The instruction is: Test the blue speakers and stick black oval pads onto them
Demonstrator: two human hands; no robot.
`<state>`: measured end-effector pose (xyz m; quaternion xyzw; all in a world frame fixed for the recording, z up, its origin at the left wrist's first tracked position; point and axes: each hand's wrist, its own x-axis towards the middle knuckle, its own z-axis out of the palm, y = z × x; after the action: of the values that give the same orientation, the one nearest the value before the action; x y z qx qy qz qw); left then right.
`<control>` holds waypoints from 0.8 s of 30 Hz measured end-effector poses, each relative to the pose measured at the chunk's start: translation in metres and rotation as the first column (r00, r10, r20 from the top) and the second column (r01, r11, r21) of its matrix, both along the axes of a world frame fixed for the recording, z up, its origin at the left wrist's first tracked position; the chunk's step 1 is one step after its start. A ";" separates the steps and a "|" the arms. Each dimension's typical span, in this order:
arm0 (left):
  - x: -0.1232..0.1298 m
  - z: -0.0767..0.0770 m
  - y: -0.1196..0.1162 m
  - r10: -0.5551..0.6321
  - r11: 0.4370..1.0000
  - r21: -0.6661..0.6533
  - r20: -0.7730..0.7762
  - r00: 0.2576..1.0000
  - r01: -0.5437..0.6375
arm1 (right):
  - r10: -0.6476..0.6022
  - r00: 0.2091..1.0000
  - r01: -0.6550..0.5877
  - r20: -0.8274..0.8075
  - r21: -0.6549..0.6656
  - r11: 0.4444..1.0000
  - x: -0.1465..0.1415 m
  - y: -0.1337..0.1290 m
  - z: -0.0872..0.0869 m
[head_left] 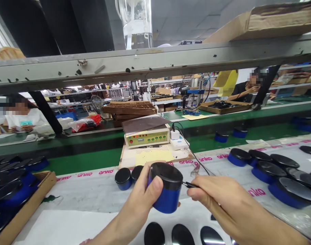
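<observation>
My left hand is wrapped round a blue round device with a glossy black top, tilted slightly, above the middle of the worktable. In my right hand, the fingers pinch a black cable plug with a thin metal tip. That tip meets the device's right side near the black rim; how far it goes in is hidden. A black cable runs from a white adapter towards my right hand. Just behind my left hand stand two similar devices, one of them this blue and black one.
A tester box with lights sits behind my hands. Several devices fill a cardboard box at left, and more lie at right. Black oval pieces lie in front. A metal shelf crosses overhead. Two people work across the green conveyor.
</observation>
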<state>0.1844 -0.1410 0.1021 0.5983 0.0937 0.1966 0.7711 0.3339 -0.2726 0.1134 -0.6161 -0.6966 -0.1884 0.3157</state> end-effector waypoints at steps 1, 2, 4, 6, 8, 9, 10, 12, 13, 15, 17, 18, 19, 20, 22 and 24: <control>-0.001 0.000 0.000 0.030 0.996 0.086 0.011 0.999 -0.031 | -0.007 1.000 0.007 0.014 -0.021 1.000 -0.001 -0.001 0.001; -0.002 -0.001 -0.001 0.060 0.984 0.169 0.028 0.998 -0.064 | -0.014 1.000 0.015 0.024 -0.043 0.999 -0.002 -0.002 0.001; -0.004 -0.002 -0.003 0.093 0.954 0.282 0.047 0.995 -0.102 | -0.026 0.999 0.029 0.036 -0.085 0.996 -0.005 -0.005 0.003; -0.005 -0.003 -0.004 0.089 0.939 0.331 0.021 0.996 -0.091 | -0.028 0.999 0.032 0.031 -0.129 0.991 -0.006 -0.007 0.003; -0.006 -0.004 -0.004 0.092 0.916 0.394 -0.019 0.996 -0.077 | -0.026 1.000 0.025 -0.001 -0.172 0.985 -0.004 -0.009 0.000; -0.007 -0.004 -0.004 0.102 0.891 0.449 -0.042 0.994 -0.072 | -0.031 0.999 0.025 -0.027 -0.206 0.978 -0.002 -0.009 -0.002; -0.007 -0.004 -0.003 0.116 0.852 0.519 -0.056 0.992 -0.070 | -0.033 0.998 0.017 -0.059 -0.247 0.969 0.000 -0.008 -0.005; -0.007 -0.004 -0.001 0.163 0.709 0.699 -0.038 0.986 -0.090 | -0.040 0.990 -0.011 -0.139 -0.349 0.937 0.005 -0.006 -0.011; -0.007 -0.004 0.000 0.187 0.598 0.793 0.003 0.982 -0.117 | -0.039 0.982 -0.037 -0.187 -0.390 0.920 0.006 -0.004 -0.014; -0.007 -0.005 0.000 0.191 0.326 0.921 0.156 0.969 -0.213 | -0.020 0.958 -0.104 -0.286 -0.412 0.905 0.007 -0.001 -0.018; -0.006 -0.006 -0.002 0.118 0.121 0.942 0.299 0.947 -0.313 | 0.016 0.934 -0.157 -0.356 -0.373 0.914 0.006 0.002 -0.020; -0.005 -0.007 -0.004 0.073 0.080 0.930 0.355 0.932 -0.360 | 0.039 0.927 -0.177 -0.372 -0.346 0.921 0.004 0.002 -0.021; -0.005 -0.008 -0.005 0.043 0.074 0.912 0.401 0.915 -0.403 | 0.050 0.926 -0.183 -0.374 -0.328 0.927 0.003 0.002 -0.022; -0.005 -0.009 -0.007 0.034 0.089 0.897 0.431 0.902 -0.432 | 0.050 0.929 -0.175 -0.366 -0.319 0.931 0.002 0.002 -0.023; -0.005 -0.010 -0.011 0.060 0.120 0.887 0.441 0.895 -0.445 | 0.035 0.939 -0.151 -0.341 -0.319 0.936 0.002 0.001 -0.027; -0.006 -0.011 -0.014 0.090 0.123 0.911 0.385 0.918 -0.394 | 0.022 0.946 -0.133 -0.324 -0.325 0.936 0.003 0.000 -0.032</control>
<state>0.1783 -0.1554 0.0908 0.8989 -0.0505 0.4026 0.1657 0.3370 -0.2729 0.0817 -0.6555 -0.6832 0.0494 0.3180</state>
